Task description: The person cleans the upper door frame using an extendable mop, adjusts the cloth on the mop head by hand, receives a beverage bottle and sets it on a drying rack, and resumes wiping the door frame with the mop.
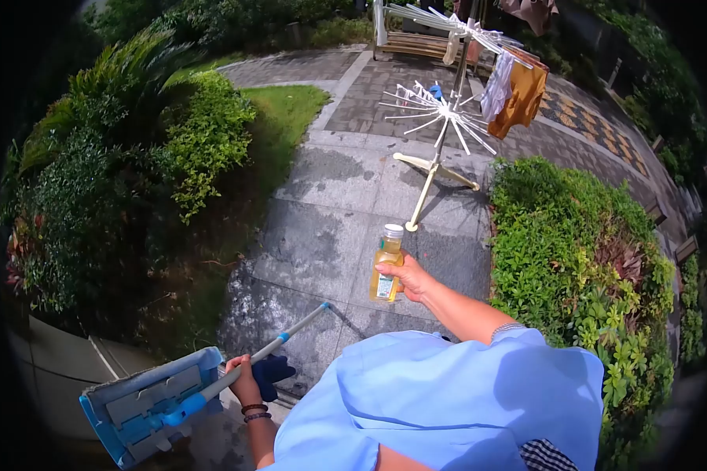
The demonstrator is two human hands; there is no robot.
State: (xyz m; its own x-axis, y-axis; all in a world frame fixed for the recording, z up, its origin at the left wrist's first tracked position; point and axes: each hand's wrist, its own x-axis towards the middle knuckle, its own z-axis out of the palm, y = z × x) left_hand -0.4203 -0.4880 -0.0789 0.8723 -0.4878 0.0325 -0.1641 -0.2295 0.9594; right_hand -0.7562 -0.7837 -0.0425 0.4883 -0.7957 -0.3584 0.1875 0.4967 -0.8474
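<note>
My right hand [407, 277] is wrapped around a clear bottle [386, 271] of yellow liquid, held upright in front of me over the paving. The bottle has a white cap and a label on its front. Low on the left, my left hand [245, 380] grips the pole of a flat mop [151, 408]. Its blue and grey head is raised beside me at the lower left, while the pole's other end points up and to the right. Just right of my left hand shows a dark blue item [273, 375] whose kind I cannot make out.
Ahead, a white drying rack [445, 114] stands on tripod legs, with an orange garment [520, 98] hanging from it. A green hedge [573, 235] borders the stone path [306, 243] on the right. Bushes [208, 141] and grass line its left side. Some paving looks wet.
</note>
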